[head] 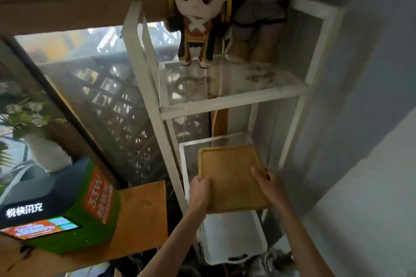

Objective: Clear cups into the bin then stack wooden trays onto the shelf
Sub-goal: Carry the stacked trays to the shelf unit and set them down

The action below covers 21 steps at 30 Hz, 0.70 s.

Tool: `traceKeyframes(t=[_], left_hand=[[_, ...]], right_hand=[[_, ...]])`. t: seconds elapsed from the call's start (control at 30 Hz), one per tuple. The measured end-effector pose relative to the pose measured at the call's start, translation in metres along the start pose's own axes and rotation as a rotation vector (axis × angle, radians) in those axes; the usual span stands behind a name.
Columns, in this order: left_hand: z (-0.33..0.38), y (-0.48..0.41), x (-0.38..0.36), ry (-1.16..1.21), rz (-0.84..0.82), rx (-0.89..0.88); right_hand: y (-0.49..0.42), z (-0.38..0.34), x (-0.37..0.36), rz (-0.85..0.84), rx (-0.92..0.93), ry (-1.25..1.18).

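A wooden tray (231, 175) with a raised rim is held flat in front of a white metal shelf unit (231, 100). My left hand (199, 193) grips the tray's near left edge, and my right hand (271, 186) grips its right edge. The tray's far end reaches over a lower glass shelf (216, 141) framed in white. No cups or bin are in view.
Two plush dolls (200, 13) stand on the upper glass shelf. A white tray-like shelf (234, 238) lies below the wooden tray. On the left a wooden counter (141, 216) carries a green and black charging kiosk (56, 211). A grey wall is on the right.
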<state>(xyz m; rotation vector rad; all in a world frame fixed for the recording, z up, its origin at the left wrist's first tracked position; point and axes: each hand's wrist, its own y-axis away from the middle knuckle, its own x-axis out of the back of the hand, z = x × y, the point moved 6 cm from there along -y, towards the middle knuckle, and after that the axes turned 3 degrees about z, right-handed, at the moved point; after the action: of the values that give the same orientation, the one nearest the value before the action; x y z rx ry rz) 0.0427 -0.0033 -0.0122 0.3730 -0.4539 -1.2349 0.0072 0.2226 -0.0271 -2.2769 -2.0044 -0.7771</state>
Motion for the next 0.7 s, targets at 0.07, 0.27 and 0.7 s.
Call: traceKeyframes(t=[0.07, 0.27, 0.7], left_hand=[[0.011, -0.018, -0.004, 0.011, 0.062, 0.01], [0.034, -0.068, -0.009, -0.009, 0.157, 0.008], [0.022, -0.104, -0.004, -0.302, 0.212, 0.12]], right_hand=[[-0.029, -0.008, -0.004, -0.016, 0.001, 0.012], [-0.091, -0.022, -0.021, -0.072, 0.006, 0.05], [-0.124, -0.03, -0.043, -0.076, -0.07, 0.213]])
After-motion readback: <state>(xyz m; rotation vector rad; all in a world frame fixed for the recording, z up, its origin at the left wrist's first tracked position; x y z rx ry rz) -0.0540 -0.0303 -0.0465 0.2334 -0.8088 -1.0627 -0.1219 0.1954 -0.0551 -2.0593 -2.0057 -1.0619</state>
